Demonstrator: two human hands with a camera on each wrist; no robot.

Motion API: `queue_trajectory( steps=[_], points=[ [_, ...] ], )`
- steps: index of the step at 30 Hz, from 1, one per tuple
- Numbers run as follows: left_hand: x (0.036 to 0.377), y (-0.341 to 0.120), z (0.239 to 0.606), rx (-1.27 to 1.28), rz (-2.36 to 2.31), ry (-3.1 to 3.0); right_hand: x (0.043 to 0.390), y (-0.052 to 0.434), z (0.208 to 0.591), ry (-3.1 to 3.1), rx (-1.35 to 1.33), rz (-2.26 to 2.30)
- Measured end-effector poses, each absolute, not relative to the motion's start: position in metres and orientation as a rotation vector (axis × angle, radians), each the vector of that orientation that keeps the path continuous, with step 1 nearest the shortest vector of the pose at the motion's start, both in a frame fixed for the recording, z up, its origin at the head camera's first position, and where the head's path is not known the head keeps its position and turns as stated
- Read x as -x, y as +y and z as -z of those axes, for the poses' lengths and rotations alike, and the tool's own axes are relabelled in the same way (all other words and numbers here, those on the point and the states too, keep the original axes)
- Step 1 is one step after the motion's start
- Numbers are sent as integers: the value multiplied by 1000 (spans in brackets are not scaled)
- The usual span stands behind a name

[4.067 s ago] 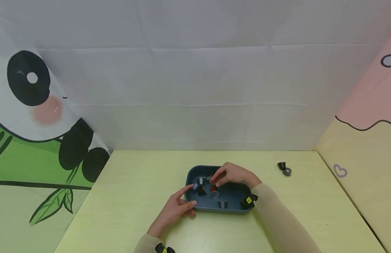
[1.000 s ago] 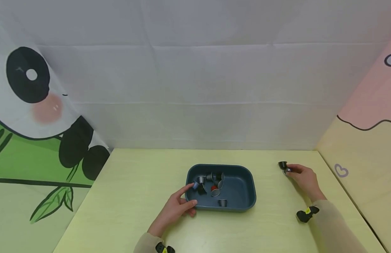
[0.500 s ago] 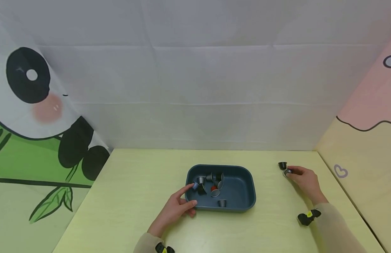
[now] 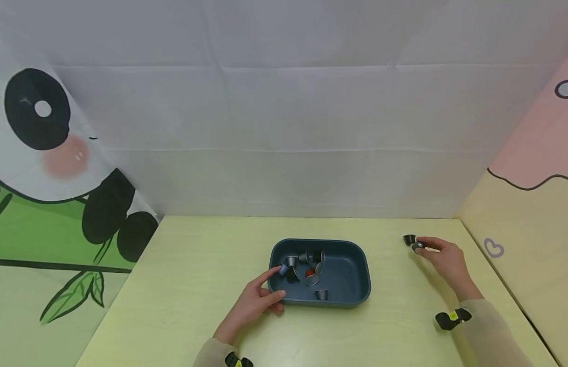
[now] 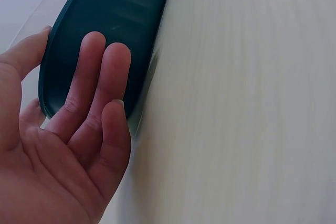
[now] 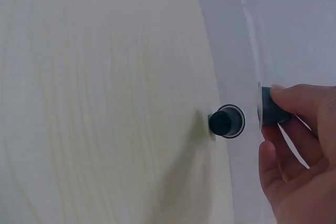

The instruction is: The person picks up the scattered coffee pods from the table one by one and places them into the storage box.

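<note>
My right hand (image 4: 446, 260) pinches a small grey coffee capsule (image 6: 272, 113) between thumb and fingertips at the table's right side. A black capsule (image 4: 408, 238) sits right beside it; in the right wrist view this black capsule (image 6: 224, 123) appears just left of the held one. At mid-table stands a dark blue tray (image 4: 350, 275) with several capsules in it, among them a red one (image 4: 310, 276) and a silver one (image 4: 321, 294). My left hand (image 4: 252, 306) holds the tray's near left corner, index finger at the rim and thumb on the front wall.
The pale yellow table (image 4: 197, 265) meets a white backdrop (image 4: 284, 153) at its far edge. A painted panel (image 4: 518, 244) rises along the right side, and another with green leaves (image 4: 73, 295) on the left.
From inside the tray, my right hand has moved right to the loose capsules, leaving a capsule behind. It now pinches the grey one, slightly raised. The left hand stays put.
</note>
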State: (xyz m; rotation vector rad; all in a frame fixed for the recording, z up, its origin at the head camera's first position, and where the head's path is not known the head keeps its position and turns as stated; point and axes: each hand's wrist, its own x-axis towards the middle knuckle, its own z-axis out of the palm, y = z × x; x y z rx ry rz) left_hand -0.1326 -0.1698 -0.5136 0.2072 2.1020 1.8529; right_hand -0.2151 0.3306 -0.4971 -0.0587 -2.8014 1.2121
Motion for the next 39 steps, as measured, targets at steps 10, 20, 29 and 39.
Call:
queue_trajectory(
  steps=[10,20,29,39],
  points=[
    [132,-170,514,-202,-1866,2087,208,316,473,-2731,-90,-1183],
    [132,-171,513,-198,-1867,2084,204,292,446,-2677,-182,-1194],
    [132,-171,515,-199,-1850,2107,204,266,432,-2645,-304,-1209],
    [132,-171,515,-203,-1840,2113,204,236,424,-2655,-445,-1171]
  ],
)
